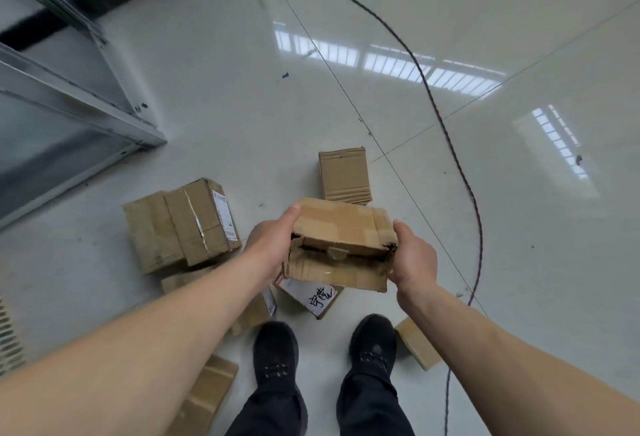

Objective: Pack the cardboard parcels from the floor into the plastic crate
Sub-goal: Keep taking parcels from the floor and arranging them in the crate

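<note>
I hold a battered cardboard parcel above the floor, its near flap torn and hanging open. My left hand grips its left end and my right hand grips its right end. On the floor lie several more parcels: a large taped one to the left, a small one beyond the held parcel, one with a handwritten white label beneath it, one by my right shoe, and one at the bottom left. No plastic crate is in sight.
A dark cable curves across the glossy white floor on the right. A metal frame with glass panels stands at the left. My black shoes are planted among the parcels. A ribbed white object shows at the left edge.
</note>
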Action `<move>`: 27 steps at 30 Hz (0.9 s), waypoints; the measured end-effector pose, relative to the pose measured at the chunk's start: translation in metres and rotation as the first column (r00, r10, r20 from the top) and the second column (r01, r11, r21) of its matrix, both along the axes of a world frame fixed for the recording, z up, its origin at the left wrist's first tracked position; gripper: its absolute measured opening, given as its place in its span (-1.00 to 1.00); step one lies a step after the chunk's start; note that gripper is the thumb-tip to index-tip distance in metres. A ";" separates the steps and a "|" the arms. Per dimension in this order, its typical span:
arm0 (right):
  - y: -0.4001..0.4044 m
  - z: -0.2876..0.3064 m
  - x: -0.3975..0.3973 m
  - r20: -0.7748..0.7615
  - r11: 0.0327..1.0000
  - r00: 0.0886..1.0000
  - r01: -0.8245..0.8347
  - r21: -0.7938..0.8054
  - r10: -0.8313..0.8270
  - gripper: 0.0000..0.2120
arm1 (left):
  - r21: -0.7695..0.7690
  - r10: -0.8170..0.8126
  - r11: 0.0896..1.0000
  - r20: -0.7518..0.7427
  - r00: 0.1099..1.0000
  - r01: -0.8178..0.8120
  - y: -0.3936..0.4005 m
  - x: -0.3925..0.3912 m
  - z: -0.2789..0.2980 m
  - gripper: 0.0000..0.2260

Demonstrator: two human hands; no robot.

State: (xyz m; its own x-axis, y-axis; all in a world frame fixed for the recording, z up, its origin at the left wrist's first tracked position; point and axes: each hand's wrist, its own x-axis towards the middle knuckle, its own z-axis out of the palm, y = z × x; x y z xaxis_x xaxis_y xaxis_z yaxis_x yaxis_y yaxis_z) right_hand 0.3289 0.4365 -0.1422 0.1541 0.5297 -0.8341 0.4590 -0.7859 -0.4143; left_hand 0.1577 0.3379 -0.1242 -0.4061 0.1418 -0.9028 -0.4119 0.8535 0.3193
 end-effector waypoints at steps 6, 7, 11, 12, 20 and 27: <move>0.006 0.112 -0.030 0.007 0.984 0.990 -0.143 0.103 0.143 -0.62 | 0.108 0.069 0.992 0.013 0.998 -0.070 -0.011 -0.028 0.119 -0.52; 0.008 0.133 -0.036 -0.008 0.986 0.991 -0.129 0.107 0.131 -0.60 | 0.136 0.075 0.988 0.011 0.997 -0.076 -0.012 -0.034 0.139 -0.50; 0.011 0.213 -0.057 -0.080 0.991 0.993 -0.080 0.110 0.089 -0.40 | 0.196 0.111 0.974 0.038 0.993 -0.117 -0.019 -0.055 0.214 -0.32; 0.010 0.231 -0.060 -0.098 0.992 0.992 -0.072 0.105 0.082 -0.34 | 0.206 0.137 0.968 0.052 0.989 -0.145 -0.021 -0.059 0.231 -0.27; -0.007 0.340 -0.075 -0.225 0.989 0.973 -0.029 0.145 0.062 -0.51 | 0.351 0.279 0.893 0.058 0.959 -0.281 -0.057 -0.071 0.326 -0.32; -0.014 0.392 -0.065 -0.331 0.971 0.928 -0.103 0.214 0.171 -0.90 | 0.448 0.371 0.823 0.042 0.928 -0.349 -0.085 -0.050 0.384 -0.49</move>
